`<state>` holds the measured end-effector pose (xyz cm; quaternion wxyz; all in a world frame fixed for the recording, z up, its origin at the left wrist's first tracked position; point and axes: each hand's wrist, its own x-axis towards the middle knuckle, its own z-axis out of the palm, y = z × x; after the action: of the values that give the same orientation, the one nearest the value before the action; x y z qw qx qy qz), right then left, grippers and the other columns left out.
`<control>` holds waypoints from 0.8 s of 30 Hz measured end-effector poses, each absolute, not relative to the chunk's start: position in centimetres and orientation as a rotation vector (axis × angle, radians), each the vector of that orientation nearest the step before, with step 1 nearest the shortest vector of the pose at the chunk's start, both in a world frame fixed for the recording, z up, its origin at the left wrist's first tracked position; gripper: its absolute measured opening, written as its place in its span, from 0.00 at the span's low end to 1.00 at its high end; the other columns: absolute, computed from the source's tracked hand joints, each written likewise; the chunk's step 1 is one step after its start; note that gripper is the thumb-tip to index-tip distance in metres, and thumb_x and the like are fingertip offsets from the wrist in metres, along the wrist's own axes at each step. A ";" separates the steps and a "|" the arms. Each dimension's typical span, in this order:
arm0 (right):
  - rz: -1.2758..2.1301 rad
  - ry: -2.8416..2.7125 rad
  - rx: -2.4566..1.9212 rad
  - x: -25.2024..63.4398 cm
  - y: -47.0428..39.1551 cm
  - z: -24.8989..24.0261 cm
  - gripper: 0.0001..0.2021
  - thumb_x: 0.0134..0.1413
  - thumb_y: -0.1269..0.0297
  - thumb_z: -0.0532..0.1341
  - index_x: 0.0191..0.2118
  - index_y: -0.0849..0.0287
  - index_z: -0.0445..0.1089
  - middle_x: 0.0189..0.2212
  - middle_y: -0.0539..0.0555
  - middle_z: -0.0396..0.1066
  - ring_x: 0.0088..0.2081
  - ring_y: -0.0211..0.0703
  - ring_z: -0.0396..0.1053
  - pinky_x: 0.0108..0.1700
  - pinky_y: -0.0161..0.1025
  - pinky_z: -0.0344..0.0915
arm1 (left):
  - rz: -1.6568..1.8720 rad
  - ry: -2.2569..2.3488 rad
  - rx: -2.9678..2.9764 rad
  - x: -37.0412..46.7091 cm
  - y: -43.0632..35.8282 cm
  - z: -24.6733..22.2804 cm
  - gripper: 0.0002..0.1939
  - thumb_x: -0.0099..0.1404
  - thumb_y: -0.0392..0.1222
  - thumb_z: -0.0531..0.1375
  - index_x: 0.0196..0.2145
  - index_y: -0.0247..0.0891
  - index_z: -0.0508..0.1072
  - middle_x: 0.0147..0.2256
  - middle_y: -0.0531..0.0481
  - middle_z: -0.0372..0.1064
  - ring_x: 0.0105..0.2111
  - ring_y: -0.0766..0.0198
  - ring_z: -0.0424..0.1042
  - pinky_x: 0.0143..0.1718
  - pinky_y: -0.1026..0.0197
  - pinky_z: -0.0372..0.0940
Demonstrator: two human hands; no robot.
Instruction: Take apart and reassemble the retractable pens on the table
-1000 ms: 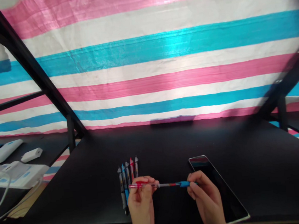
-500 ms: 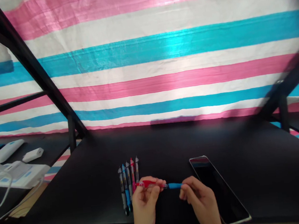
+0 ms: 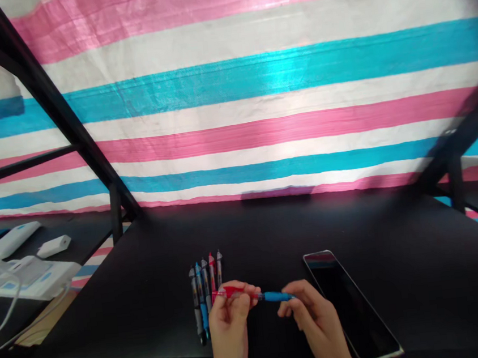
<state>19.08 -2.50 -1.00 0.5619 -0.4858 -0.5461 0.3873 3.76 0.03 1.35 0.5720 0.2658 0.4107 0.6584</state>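
A pen (image 3: 277, 296) with a red upper part and a blue grip lies sideways above the near part of the black table. My left hand (image 3: 232, 328) is closed round its red part. The fingers of my right hand (image 3: 316, 319) pinch the tip end of the blue grip. Several pens (image 3: 203, 299) with grey, blue and red parts stand side by side in a row on the table, left of my left hand, which hides the lower ends of some. A dark phone (image 3: 355, 309) with a light edge lies slanted, just right of my right hand.
The black table (image 3: 269, 227) spans the middle. A striped sheet (image 3: 259, 131) hangs behind it. Black metal bars (image 3: 56, 112) slant up at both sides. On a surface at the left are a white power strip (image 3: 40, 279), a white charger (image 3: 53, 246) and cables.
My left hand has shifted slightly left with the pen. The right fingers have slid a little and lie nearer the tip, so more of the blue grip shows.
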 end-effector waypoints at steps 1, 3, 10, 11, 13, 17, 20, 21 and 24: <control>0.890 -1.284 -1.112 19.1 -2.6 -1.0 0.12 0.69 0.53 0.57 0.48 0.56 0.67 0.28 0.52 0.76 0.30 0.43 0.75 0.35 0.34 0.71 | 1.544 0.965 0.619 3.8 0.0 1.4 0.19 0.47 0.50 0.77 0.32 0.37 0.79 0.29 0.49 0.79 0.32 0.60 0.79 0.36 0.64 0.73; 0.847 -1.296 -1.073 19.1 -2.7 -1.0 0.13 0.69 0.55 0.58 0.53 0.54 0.63 0.32 0.52 0.77 0.34 0.44 0.77 0.40 0.36 0.72 | 1.546 0.968 0.608 3.7 0.0 1.4 0.20 0.47 0.50 0.77 0.32 0.37 0.79 0.29 0.48 0.79 0.32 0.60 0.79 0.36 0.63 0.73; 0.845 -1.378 -1.150 18.9 -2.4 -0.5 0.09 0.69 0.56 0.57 0.44 0.55 0.68 0.27 0.51 0.78 0.27 0.41 0.76 0.30 0.31 0.70 | 1.580 0.954 0.571 3.6 0.2 1.4 0.19 0.46 0.48 0.78 0.32 0.37 0.80 0.29 0.48 0.78 0.32 0.60 0.79 0.35 0.63 0.73; 0.827 -1.372 -1.141 18.9 -2.4 -0.4 0.10 0.69 0.55 0.58 0.47 0.55 0.67 0.28 0.52 0.79 0.29 0.43 0.78 0.32 0.32 0.71 | 1.583 0.954 0.563 3.6 0.2 1.4 0.19 0.46 0.48 0.78 0.31 0.37 0.80 0.29 0.48 0.78 0.32 0.60 0.79 0.35 0.63 0.73; 0.798 -1.341 -1.129 18.8 -2.4 -0.4 0.13 0.68 0.55 0.58 0.52 0.55 0.64 0.31 0.53 0.80 0.32 0.45 0.79 0.36 0.34 0.73 | 1.580 0.953 0.555 3.6 0.2 1.3 0.19 0.45 0.48 0.78 0.31 0.37 0.80 0.29 0.48 0.78 0.32 0.60 0.79 0.36 0.63 0.73; 0.808 -1.385 -1.172 19.0 -2.3 -0.4 0.08 0.70 0.57 0.56 0.40 0.55 0.67 0.27 0.52 0.79 0.24 0.40 0.75 0.28 0.31 0.70 | 1.576 0.950 0.563 3.6 0.2 1.3 0.19 0.46 0.48 0.78 0.32 0.37 0.80 0.29 0.48 0.78 0.32 0.60 0.79 0.36 0.63 0.73; 0.802 -1.432 -1.156 19.1 -2.3 -0.2 0.09 0.70 0.57 0.56 0.44 0.56 0.69 0.28 0.53 0.79 0.29 0.42 0.78 0.31 0.31 0.71 | 1.583 0.956 0.571 3.6 0.3 1.2 0.19 0.46 0.49 0.78 0.32 0.37 0.80 0.29 0.48 0.78 0.32 0.60 0.79 0.36 0.64 0.73; 0.790 -1.413 -1.142 19.1 -2.3 -0.2 0.10 0.69 0.57 0.57 0.47 0.56 0.69 0.29 0.53 0.80 0.31 0.44 0.79 0.33 0.32 0.72 | 1.583 0.960 0.571 3.6 0.3 1.2 0.19 0.46 0.49 0.78 0.32 0.37 0.80 0.29 0.48 0.78 0.32 0.60 0.79 0.36 0.63 0.73; 0.791 -1.350 -1.137 19.0 -2.4 -0.2 0.09 0.68 0.58 0.59 0.48 0.56 0.67 0.29 0.53 0.80 0.32 0.44 0.80 0.35 0.33 0.73 | 1.579 0.960 0.574 3.6 0.2 1.2 0.19 0.47 0.49 0.77 0.33 0.37 0.79 0.30 0.48 0.78 0.33 0.60 0.79 0.36 0.63 0.73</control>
<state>19.03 -2.36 -0.20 0.5679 -0.4838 -0.5746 0.3367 3.61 0.24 1.22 0.5673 0.2444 0.4083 0.6721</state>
